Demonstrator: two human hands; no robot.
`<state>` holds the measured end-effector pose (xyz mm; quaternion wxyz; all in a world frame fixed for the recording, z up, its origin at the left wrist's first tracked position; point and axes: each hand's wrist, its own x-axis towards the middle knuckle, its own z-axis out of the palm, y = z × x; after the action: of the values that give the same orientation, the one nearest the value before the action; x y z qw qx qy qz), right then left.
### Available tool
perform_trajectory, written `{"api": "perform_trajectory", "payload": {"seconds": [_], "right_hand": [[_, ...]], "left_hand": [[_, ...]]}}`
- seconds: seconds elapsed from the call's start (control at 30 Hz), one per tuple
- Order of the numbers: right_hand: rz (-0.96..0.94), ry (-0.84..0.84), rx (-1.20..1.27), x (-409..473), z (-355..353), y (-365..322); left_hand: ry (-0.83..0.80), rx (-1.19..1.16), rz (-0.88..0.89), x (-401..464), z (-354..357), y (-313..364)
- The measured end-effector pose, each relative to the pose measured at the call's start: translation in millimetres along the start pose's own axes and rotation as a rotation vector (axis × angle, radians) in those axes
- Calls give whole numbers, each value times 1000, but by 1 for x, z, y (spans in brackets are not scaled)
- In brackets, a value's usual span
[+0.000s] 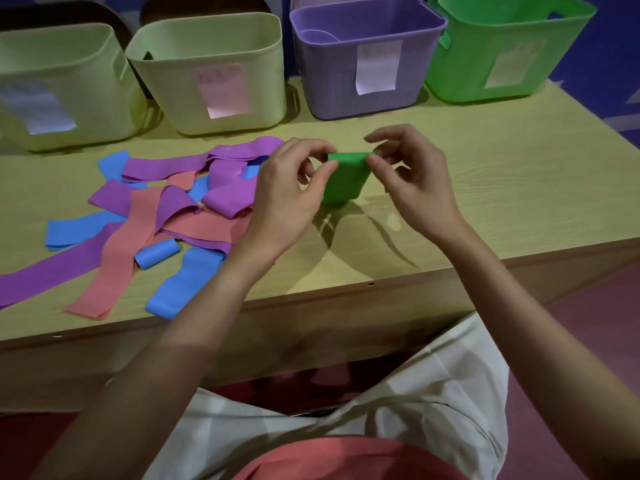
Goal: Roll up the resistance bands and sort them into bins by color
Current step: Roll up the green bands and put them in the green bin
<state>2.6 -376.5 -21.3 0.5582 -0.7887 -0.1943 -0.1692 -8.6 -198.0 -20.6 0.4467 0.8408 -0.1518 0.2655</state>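
Observation:
A green resistance band (344, 178) hangs above the table's middle, its top edge folded over. My left hand (294, 188) pinches its left top corner and my right hand (412, 174) pinches its right top corner. To the left lies a loose heap of purple bands (221, 157), pink bands (117, 258) and blue bands (185, 285). One small blue roll (157, 252) sits among them. Along the back stand a green bin (502, 46), a purple bin (363, 64) and two pale yellow-green bins (214, 71) (59, 84).
The wooden table (485, 188) has its front edge close to my lap. Each bin carries a paper label on its front. The right half of the tabletop holds only my hands and the green band.

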Motion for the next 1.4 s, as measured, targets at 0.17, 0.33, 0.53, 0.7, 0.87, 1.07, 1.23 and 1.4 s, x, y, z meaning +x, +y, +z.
{"api": "perform_trajectory", "payload": {"seconds": [0.17, 0.33, 0.53, 0.7, 0.87, 1.07, 1.23, 1.4], "right_hand": [[-46, 26, 80, 6, 0, -23], [35, 45, 205, 6, 2, -30], [52, 48, 191, 3, 5, -33], [-39, 19, 158, 1, 4, -37], [-65, 14, 153, 2, 5, -40], [-13, 7, 208, 2, 6, -41], [-15, 29, 244, 1, 10, -44], [-76, 72, 199, 0, 12, -48]], "left_hand": [[33, -65, -37, 8, -12, 15], [-4, -83, 9, 5, -26, 25], [-1, -17, 64, 5, -33, 26], [10, -81, -41, 4, -34, 29], [-20, -108, -90, 3, -36, 30], [-46, -100, -38, 2, -44, 31], [10, -46, -19, 5, -45, 31], [43, -67, -33, 7, -45, 35]]}}
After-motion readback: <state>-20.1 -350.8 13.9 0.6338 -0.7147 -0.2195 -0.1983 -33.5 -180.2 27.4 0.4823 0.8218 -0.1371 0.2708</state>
